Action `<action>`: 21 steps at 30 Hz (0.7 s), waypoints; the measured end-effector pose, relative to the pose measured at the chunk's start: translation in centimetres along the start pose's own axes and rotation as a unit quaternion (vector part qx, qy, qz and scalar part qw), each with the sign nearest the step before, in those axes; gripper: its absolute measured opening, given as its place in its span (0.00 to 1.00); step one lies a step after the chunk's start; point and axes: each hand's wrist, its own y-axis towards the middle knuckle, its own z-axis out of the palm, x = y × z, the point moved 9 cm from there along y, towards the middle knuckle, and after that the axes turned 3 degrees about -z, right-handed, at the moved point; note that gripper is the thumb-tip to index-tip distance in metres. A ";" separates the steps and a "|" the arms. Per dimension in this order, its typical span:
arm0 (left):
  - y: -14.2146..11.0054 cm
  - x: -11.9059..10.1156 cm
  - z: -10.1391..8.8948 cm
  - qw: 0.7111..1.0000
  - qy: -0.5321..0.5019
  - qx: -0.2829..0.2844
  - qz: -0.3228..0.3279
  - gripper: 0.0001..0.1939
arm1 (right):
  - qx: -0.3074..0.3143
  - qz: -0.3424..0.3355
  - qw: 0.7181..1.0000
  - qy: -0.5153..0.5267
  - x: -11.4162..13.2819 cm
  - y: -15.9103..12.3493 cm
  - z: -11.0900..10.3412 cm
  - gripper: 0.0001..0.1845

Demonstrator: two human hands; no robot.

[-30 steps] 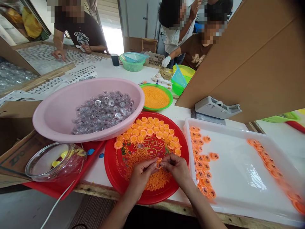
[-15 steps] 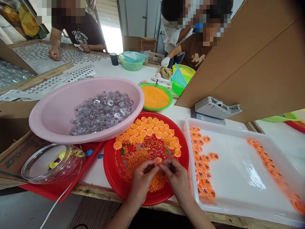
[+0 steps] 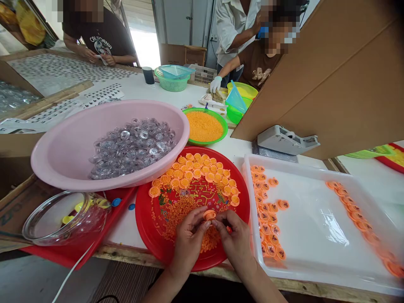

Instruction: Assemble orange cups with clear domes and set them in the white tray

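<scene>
The fingers (image 3: 203,229) of the left hand (image 3: 188,237) and right hand (image 3: 235,235) hide the lower part of the orange piece (image 3: 209,215) from me. The pink basin (image 3: 69,147) covers some of the red tray (image 3: 241,181). The right edge cuts off the white tray (image 3: 303,235); the prints on its orange discs (image 3: 270,250) are too small for me to read. I get 2 blurred faces, and 1 white-shirted person (image 3: 227,31) is cropped at the top.

Bare left hand (image 3: 188,237); bare right hand (image 3: 236,237); two bare forearms (image 3: 263,282)

A white, wood-edged desk (image 3: 193,96) carries a round red plastic tray (image 3: 149,232), rectangular white plastic tray (image 3: 303,223) and round green bowl (image 3: 221,136).
</scene>
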 end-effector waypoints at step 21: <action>1.0 -0.6 1.2 0.997 0.043 0.068 0.020 0.12 | 0.054 -0.063 0.996 0.015 3.2 0.7 -0.7 0.07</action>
